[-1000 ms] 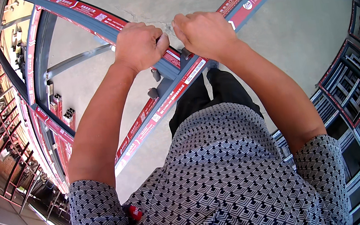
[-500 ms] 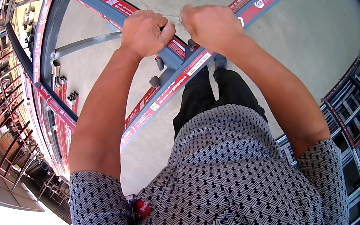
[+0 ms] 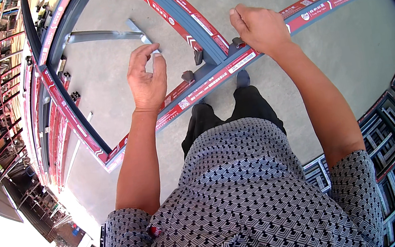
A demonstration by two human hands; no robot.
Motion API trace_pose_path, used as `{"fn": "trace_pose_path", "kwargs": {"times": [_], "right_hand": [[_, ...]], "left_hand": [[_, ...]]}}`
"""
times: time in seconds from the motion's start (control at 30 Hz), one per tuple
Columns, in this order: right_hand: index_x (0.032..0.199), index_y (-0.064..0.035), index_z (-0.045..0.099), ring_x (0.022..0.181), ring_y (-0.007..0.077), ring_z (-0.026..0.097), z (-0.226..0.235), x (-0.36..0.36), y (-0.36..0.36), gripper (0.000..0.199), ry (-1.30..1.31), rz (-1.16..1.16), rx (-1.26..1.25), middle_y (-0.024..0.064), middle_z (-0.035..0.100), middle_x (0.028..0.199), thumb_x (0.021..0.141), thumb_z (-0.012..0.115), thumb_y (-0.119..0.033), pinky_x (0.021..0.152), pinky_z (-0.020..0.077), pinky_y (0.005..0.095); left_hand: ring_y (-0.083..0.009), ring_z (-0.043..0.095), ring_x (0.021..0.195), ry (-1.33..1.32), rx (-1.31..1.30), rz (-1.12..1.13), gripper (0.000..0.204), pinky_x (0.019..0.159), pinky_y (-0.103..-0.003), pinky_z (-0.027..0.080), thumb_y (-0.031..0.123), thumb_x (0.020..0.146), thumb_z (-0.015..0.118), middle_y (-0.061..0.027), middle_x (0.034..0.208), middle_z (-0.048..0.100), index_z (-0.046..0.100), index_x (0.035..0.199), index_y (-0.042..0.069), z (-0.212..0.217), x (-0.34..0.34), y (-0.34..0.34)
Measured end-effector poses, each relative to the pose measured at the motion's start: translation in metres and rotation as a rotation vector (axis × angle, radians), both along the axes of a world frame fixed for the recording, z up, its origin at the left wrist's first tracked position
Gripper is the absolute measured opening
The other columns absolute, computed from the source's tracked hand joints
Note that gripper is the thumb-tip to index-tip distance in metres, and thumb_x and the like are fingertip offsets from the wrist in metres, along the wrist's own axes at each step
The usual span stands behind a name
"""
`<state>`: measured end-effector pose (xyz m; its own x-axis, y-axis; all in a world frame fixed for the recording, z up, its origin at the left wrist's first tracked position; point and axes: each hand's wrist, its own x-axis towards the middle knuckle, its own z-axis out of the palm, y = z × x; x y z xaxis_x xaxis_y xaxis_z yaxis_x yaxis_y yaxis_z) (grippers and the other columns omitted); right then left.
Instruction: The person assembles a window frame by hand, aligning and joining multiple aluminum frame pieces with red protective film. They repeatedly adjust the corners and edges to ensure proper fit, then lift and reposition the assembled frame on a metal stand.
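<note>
Grey metal frame (image 3: 211, 78) with red protective tape stands over the concrete floor (image 3: 350, 49) in front of the person, its long rail running from near left to far right, a crossbar meeting it by the right hand. That right hand (image 3: 257, 25) grips the rail's top edge just right of the joint. Left hand (image 3: 146, 80) hovers released, fingers loosely curled, just above the rail and apart from it. More taped frames (image 3: 50, 110) stand at left; stacked grey frames (image 3: 388, 136) lie at right.
</note>
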<state>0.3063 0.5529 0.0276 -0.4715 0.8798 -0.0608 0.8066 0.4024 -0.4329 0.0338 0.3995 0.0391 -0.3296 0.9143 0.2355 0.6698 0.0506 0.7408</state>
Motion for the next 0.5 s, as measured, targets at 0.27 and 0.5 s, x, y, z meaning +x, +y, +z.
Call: {"fn": "trace_pose_path", "kwargs": {"times": [0.27,0.5], "right_hand": [[0.101,-0.0041,0.076,0.086,0.0415,0.072,-0.009,0.042,-0.014,0.042,0.078,-0.006,0.283,0.0173,0.076,0.091,0.114,0.057,-0.039,0.079,0.0546,0.0547],[0.133,0.0017,0.072,0.119,0.0448,0.067,-0.049,0.055,-0.014,0.046,0.097,-0.046,0.442,0.0239,0.074,0.124,0.118,0.049,-0.035,0.109,0.0491,0.0546]], "left_hand": [[-0.031,0.073,0.116,0.045,-0.108,0.316,0.022,0.104,-0.041,0.057,0.004,0.099,0.072,-0.0156,0.127,0.075,0.078,0.12,0.003,0.004,-0.068,-0.133],[-0.0349,0.071,0.119,0.141,-0.083,0.685,0.029,0.104,-0.044,0.057,0.012,0.099,0.072,-0.0159,0.131,0.073,0.075,0.127,0.005,0.016,-0.138,-0.22]]}}
